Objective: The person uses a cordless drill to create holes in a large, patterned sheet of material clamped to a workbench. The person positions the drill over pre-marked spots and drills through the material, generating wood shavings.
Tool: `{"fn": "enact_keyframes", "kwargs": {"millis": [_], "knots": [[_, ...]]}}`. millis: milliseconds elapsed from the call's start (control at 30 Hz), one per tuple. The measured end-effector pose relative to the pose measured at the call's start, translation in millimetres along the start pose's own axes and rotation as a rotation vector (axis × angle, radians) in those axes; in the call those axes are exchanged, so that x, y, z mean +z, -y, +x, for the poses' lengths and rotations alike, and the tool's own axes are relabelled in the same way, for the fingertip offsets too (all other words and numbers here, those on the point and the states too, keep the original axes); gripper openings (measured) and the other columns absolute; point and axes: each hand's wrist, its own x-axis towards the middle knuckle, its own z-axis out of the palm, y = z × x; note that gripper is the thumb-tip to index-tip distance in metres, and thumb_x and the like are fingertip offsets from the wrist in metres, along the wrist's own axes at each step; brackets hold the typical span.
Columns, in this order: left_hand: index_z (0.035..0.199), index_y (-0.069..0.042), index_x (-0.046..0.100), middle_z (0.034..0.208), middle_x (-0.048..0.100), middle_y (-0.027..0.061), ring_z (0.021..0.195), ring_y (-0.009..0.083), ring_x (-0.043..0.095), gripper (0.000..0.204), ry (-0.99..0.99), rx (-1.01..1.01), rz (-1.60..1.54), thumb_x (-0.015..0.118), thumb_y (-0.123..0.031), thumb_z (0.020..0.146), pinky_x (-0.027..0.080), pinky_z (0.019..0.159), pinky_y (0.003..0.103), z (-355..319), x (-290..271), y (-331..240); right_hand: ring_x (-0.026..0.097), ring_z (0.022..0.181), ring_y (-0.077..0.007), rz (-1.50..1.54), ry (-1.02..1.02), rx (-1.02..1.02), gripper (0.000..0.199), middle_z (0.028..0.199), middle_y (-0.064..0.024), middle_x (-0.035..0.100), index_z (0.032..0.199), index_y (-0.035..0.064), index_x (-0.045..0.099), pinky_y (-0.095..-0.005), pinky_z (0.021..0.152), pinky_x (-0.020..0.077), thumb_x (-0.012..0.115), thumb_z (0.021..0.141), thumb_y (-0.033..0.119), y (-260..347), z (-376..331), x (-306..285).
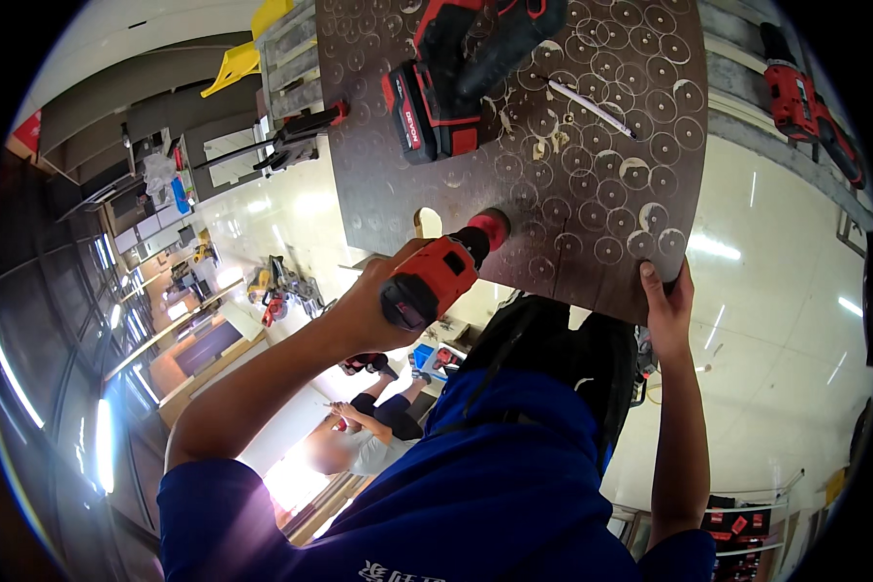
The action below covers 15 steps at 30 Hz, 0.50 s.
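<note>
Blue shirt [495, 485] filled the foreground. Left hand [383, 296] clenched around the red drill [436, 276], its bit end touching the board's [592, 184] near edge. Right hand [669, 301] gripped that edge. Second drill [456, 78] lay on the board.

I see a red-and-black drill [436, 276] tilted, its round hole-saw bit pressed onto the dark, circle-scored board [592, 145] near its front edge.
</note>
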Motion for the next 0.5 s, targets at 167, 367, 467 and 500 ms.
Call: {"fn": "enact_keyframes", "kwargs": {"millis": [167,367,467,500], "knots": [[0.128,-0.006,0.054,0.122,0.059,0.0154,0.100,0.0364,0.067,0.060,0.005,0.052,0.102,0.071,-0.004,0.071,0.052,0.090,0.044,-0.7,0.7,3.7,0.054,0.116,-0.0144,-0.007,-0.005,0.015,0.045,0.126,-0.0064,0.060,0.138,-0.0016,0.048,-0.0291,0.104,0.0384,0.062,0.101,0.018,0.0,-1.6,-0.3],[0.128,-0.007,0.055,0.124,0.058,0.0153,0.102,0.0368,0.067,0.059,-0.006,-0.003,0.009,0.071,-0.007,0.071,0.050,0.092,0.047,-0.8,3.7,0.5,0.054,0.116,-0.0150,-0.014,0.001,-0.003,0.045,0.127,-0.0072,0.060,0.139,-0.0018,0.048,-0.0297,0.104,0.0387,0.062,0.101,0.018,0.3,-0.4,-0.3],[0.127,-0.007,0.055,0.124,0.058,0.0157,0.101,0.0373,0.067,0.058,-0.024,0.076,0.142,0.071,-0.006,0.071,0.052,0.089,0.045,-0.6,5.0,8.1,0.054,0.116,-0.0153,0.010,0.004,-0.013,0.045,0.127,-0.0075,0.060,0.139,-0.0021,0.047,-0.0299,0.104,0.0386,0.062,0.101,0.018,2.6,0.1,1.6],[0.127,-0.007,0.055,0.125,0.058,0.0158,0.100,0.0376,0.067,0.058,-0.018,0.063,0.116,0.072,-0.006,0.071,0.052,0.089,0.045,-0.5,3.7,8.2,0.055,0.115,-0.0151,0.018,-0.004,-0.016,0.043,0.125,-0.0075,0.061,0.137,-0.0021,0.048,-0.0294,0.102,0.0395,0.062,0.100,0.018,2.9,0.6,2.5]]}}
